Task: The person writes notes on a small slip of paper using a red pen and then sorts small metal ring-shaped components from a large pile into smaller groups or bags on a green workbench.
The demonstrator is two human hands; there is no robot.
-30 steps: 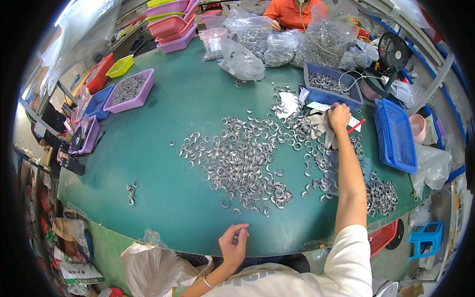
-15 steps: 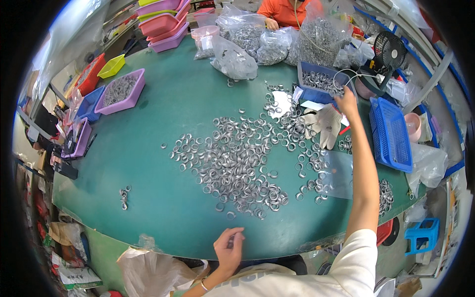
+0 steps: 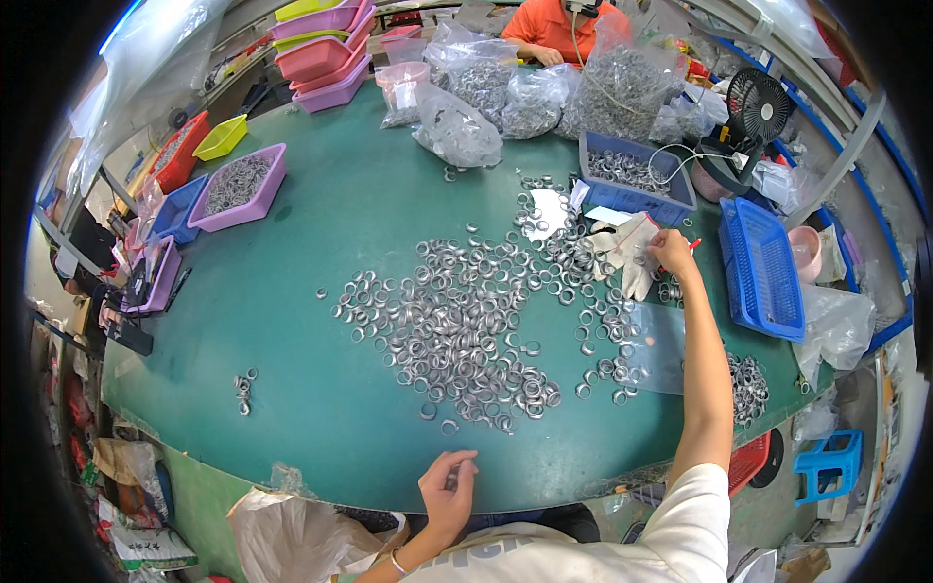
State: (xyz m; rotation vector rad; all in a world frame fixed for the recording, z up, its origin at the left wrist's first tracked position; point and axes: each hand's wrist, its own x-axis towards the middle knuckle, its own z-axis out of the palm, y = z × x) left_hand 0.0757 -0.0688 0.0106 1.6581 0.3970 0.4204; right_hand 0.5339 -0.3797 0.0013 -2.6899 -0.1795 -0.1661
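My left hand [image 3: 448, 493] rests at the near table edge with its fingers curled; something small and grey seems to show inside, too unclear to name. My right arm reaches far to the right, and my right hand [image 3: 673, 253] is over a white work glove [image 3: 632, 248], fingers bent and drawn together. What they hold, if anything, is hidden. A red pen-like stick [image 3: 694, 244] pokes out beside that hand. A broad heap of grey metal rings [image 3: 466, 321] covers the middle of the table, with looser rings [image 3: 610, 321] to its right.
A blue-grey bin of rings [image 3: 637, 194] stands beyond the glove. Stacked blue baskets [image 3: 763, 272] and a black fan [image 3: 758, 105] are at the right. Filled clear bags [image 3: 622, 92] line the far side, near a person in orange [image 3: 554, 29]. A pink tray [image 3: 258, 199] sits at left.
My right hand has come back from the blue-grey bin toward me, down to the glove and the red stick. My left hand stays in place.
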